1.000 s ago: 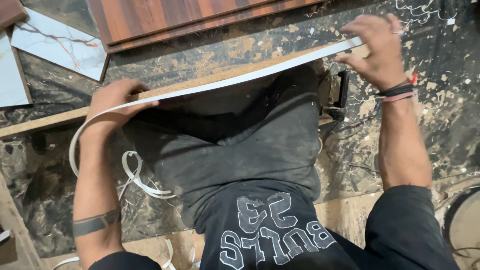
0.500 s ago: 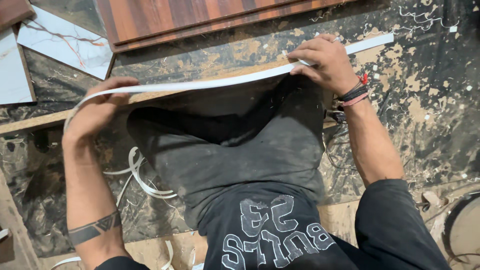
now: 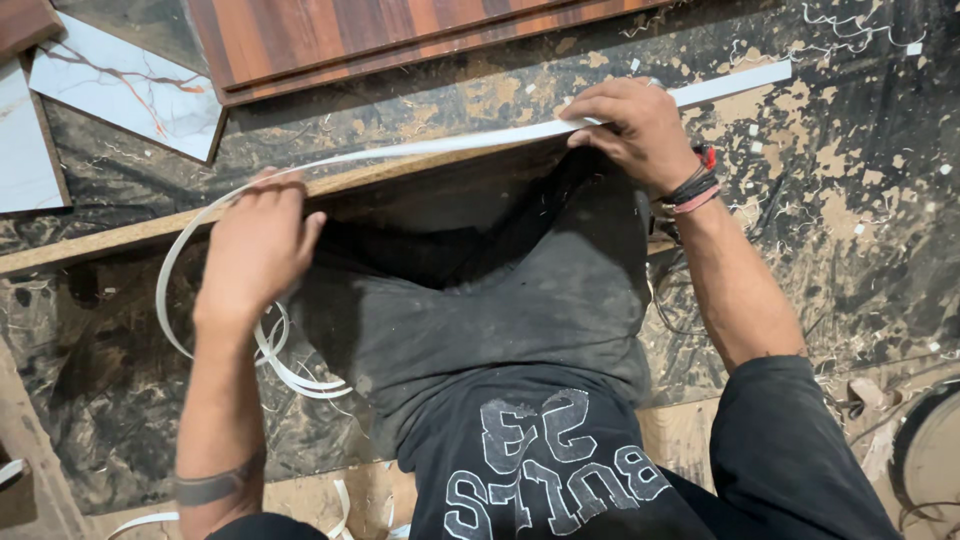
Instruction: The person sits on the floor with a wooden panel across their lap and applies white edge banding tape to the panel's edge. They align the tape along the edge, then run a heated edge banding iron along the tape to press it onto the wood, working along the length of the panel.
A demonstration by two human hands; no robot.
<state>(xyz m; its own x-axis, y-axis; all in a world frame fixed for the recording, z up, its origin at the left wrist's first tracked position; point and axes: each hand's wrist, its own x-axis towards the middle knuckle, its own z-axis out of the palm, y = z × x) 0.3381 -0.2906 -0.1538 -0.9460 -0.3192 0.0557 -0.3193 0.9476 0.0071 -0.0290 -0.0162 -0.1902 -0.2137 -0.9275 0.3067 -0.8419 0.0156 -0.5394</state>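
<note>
Step in hand, as judged: laying white edge band along the narrow top edge of a board held between the knees.

Floor (image 3: pixel 860 250): dark, spattered, strewn with shavings. A wood-grain panel (image 3: pixel 400 35) lay at the top edge of the view, 2 marble-look offcuts (image 3: pixel 130 90) at the top left corner.

Board (image 3: pixel 120 235): on edge, running from the left side of the view up toward the right, its near face hidden behind the person's dark trousers.

Band (image 3: pixel 440 147): 1 long white strip lying on the board's top edge from the left hand to the right hand, its free end (image 3: pixel 740 82) sticking out past the right hand. At the left it curled down in a loop (image 3: pixel 165 290) off the board, with loose coils (image 3: pixel 290 375) on the floor by the knee.

Right hand (image 3: pixel 635 130): fingers curled closed over the band, pressing it to the board's edge. Left hand (image 3: pixel 255 245): fingers bent down over the band at the left stretch of the edge; whether it pinched or only pressed, cannot tell.

Next move, as judged: calls for keeping the strip centred on the narrow edge while pressing along it, with slack fed from the loop without kinking.

Against 0.5 s earlier: the left hand had moved right along the edge, so the 2 hands sat closer together; the right hand held nearly the same spot; the loop hung lower and wider.
</note>
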